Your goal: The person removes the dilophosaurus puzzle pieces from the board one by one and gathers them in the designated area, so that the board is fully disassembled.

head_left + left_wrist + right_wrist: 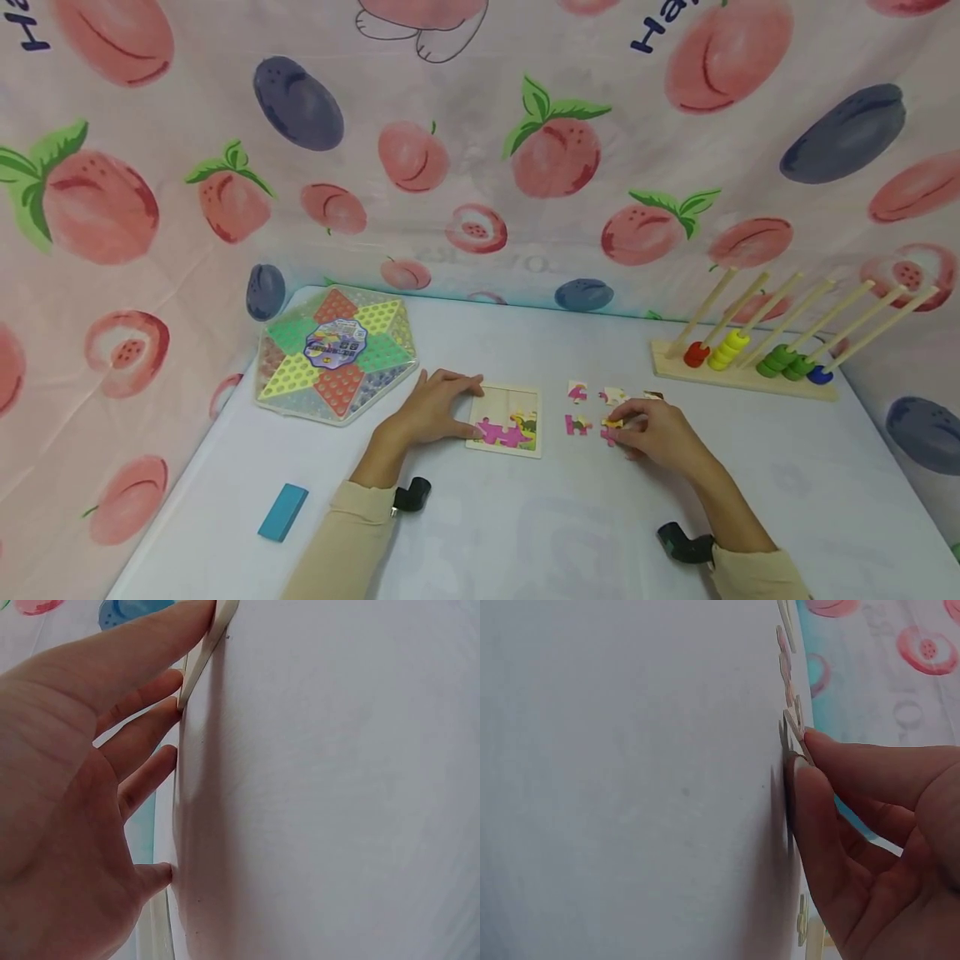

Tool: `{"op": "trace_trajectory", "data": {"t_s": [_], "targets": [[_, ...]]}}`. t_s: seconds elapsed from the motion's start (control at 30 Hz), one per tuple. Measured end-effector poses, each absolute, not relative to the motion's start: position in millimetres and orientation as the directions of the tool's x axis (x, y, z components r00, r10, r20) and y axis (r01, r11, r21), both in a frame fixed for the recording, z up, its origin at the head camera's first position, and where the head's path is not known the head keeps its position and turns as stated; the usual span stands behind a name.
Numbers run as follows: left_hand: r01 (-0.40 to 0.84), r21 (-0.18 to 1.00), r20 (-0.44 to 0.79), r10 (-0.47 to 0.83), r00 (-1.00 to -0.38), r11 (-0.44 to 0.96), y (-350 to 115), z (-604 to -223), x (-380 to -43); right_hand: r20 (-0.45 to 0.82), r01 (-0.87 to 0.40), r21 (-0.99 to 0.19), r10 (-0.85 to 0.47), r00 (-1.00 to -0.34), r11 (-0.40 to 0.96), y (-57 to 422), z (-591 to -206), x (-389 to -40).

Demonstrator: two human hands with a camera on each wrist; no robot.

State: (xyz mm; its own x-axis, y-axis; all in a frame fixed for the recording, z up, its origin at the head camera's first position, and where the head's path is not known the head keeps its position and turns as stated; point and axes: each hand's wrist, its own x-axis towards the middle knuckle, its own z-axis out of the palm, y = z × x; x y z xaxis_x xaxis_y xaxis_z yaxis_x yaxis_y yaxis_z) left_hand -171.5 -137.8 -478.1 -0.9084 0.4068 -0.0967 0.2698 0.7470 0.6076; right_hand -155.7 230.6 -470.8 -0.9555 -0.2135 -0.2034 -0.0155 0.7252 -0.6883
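A square wooden puzzle tray [504,398] lies on the table with pink and green dinosaur pieces fitted along its lower part. My left hand [435,410] rests at its left side, thumb and fingertips touching the frame. In the left wrist view, the fingers [142,739] are fairly straight against the tray's pale edge. To the right, my right hand [660,433] pinches a pink-and-yellow jigsaw piece [609,423] between thumb and forefinger; the right wrist view shows it edge-on, slightly tilted. Several loose pieces lie beside it, including a pink one [577,392] and a pink-and-green one [577,425].
A hexagonal board-game box [382,354] with coloured triangles lies at the back left. A blue rectangular block [282,512] is at the front left. At the back right stands a wooden bead rack [750,379] with upright pegs. A fruit-print cloth [480,167] hangs behind.
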Motion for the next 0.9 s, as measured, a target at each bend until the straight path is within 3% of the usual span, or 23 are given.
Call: {"op": "trace_trajectory", "data": {"t_s": [0.9], "targets": [[0.278, 0.591, -0.100, 0.411, -0.906, 0.757, -138.0, -480.1, -173.7, -0.346, 0.130, -0.564, -0.091, -0.934, 0.816, 225.2, -460.0, -163.9]]}}
